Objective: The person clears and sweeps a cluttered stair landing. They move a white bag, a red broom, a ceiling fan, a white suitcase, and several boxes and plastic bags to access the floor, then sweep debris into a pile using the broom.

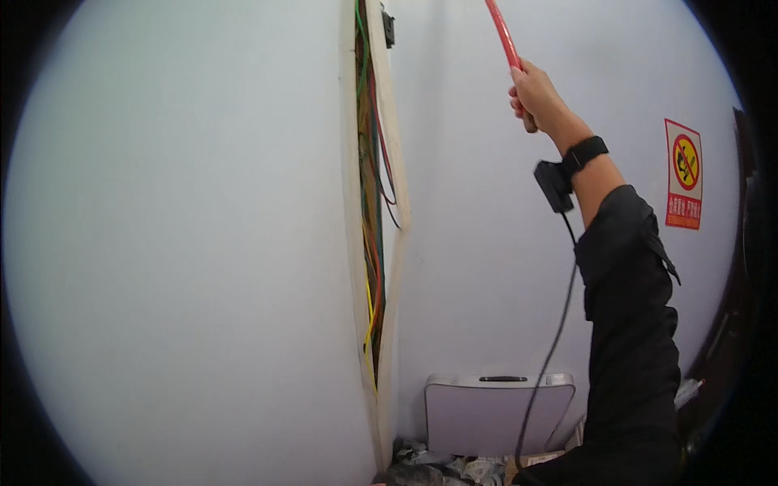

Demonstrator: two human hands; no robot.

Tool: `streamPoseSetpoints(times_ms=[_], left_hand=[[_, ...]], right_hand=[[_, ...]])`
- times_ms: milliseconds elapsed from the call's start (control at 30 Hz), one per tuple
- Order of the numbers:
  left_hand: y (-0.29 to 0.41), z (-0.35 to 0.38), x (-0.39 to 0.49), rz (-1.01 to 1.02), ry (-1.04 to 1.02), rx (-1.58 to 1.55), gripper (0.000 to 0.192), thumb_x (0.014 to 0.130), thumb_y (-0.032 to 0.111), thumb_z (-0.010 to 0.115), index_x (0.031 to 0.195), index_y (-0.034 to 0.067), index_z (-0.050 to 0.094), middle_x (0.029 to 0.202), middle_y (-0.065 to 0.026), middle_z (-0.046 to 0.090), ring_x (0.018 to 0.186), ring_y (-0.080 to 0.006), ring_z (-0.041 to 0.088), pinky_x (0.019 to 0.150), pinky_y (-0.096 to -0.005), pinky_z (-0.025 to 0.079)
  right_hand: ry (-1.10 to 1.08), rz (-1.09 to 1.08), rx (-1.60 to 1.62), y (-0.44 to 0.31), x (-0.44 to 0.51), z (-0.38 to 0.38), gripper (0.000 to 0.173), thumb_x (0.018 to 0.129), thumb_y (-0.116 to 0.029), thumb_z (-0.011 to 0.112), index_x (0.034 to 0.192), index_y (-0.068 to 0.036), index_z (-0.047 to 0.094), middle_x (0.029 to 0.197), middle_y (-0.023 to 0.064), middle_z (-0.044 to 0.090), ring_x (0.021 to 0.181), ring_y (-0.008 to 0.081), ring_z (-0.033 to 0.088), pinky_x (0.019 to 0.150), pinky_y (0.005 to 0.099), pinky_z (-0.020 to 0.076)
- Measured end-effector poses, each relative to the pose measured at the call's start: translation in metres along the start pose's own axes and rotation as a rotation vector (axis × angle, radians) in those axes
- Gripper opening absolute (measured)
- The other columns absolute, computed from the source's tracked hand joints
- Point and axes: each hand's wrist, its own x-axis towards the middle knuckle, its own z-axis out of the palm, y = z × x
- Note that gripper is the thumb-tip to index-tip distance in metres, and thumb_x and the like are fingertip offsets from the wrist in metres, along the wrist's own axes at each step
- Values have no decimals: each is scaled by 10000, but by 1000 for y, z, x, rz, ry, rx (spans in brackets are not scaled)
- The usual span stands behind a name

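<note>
My right hand [535,97] is raised before the pale wall, closed around the lower end of a red stick-like handle [503,33] that runs up out of the frame. A black strap with a small box [554,182] and a cable sits on that wrist. To the hand's left, an open wooden wiring channel [368,182] stands upright in the wall corner, full of red, green, yellow and dark wires. A small black fitting [388,27] is at its top. My left hand is out of view; only a tiny skin-coloured patch shows at the bottom edge.
Below, a folded case-like panel with a handle [498,416] leans on the wall. Plastic bags [419,474] and cardboard [541,458] lie at its foot. A no-smoking sign [685,173] hangs at right, beside a dark edge.
</note>
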Motion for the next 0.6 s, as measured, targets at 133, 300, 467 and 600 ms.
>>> streamPoseSetpoints(times_ms=[133,300,467,600], left_hand=[[-23,-39,9,-87,17,14,488,956,422,523,1353,145,453,1270,-94,575,1178,-274,531,993,-493,426],[-33,-77,28,-161,-10,74,499,959,438,509,1365,155,445,1292,-75,563,1207,-270,509,1012,-507,407],[-8,-42,29,-291,-2,149,534,954,446,520,1403,178,413,1298,-46,561,1241,-242,476,1027,-551,372],[13,6,20,-379,151,281,538,936,400,582,1389,154,426,1269,-71,571,1188,-240,519,987,-500,419]], right_hand=[[31,231,-84,55,-10,8,316,971,-352,382,1122,-101,500,706,53,499,502,145,454,437,334,423],[85,45,-505,199,-149,-6,402,990,-413,323,896,-54,480,637,135,536,431,252,521,401,399,442],[91,320,-358,258,-366,-94,297,978,-302,451,899,-25,524,682,143,549,619,284,548,565,391,416],[180,675,-115,221,-525,-183,188,971,-207,490,968,-27,545,669,-13,475,591,78,454,525,243,377]])
